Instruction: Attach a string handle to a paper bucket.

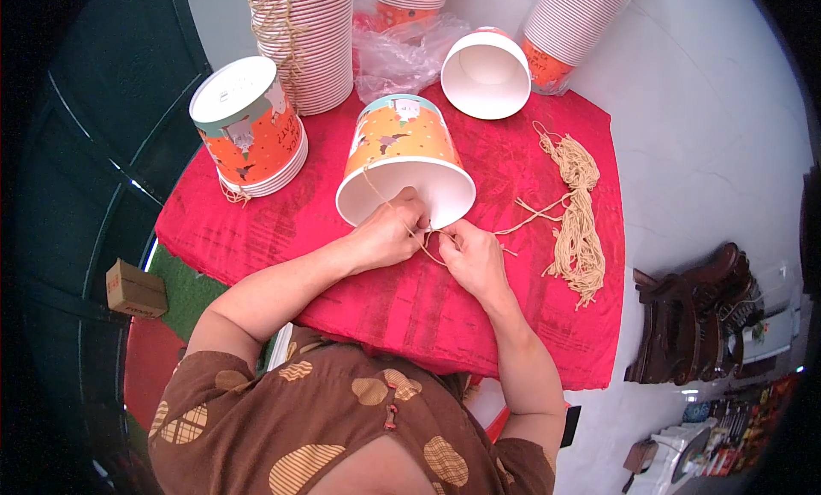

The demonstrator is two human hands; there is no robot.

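An orange paper bucket [406, 137] with a teal band lies on its side on the red cloth, its white mouth toward me. A thin tan string [371, 184] runs from its rim on the left down to my hands. My left hand [386, 235] is at the bucket's lower rim, its fingers partly inside the mouth and pinched on the string. Beside it my right hand [475, 257] pinches the string just under the rim. The fingertips nearly meet, and the exact crossing of the strands is partly hidden between them.
A bundle of tan strings [577, 213] lies to the right. Upside-down nested buckets [248, 136] stand at the left. A tall bucket stack [308, 46], clear plastic wrap [406, 54] and a tipped white-mouthed bucket [486, 74] are behind. Another stack [577, 24] leans at the far right.
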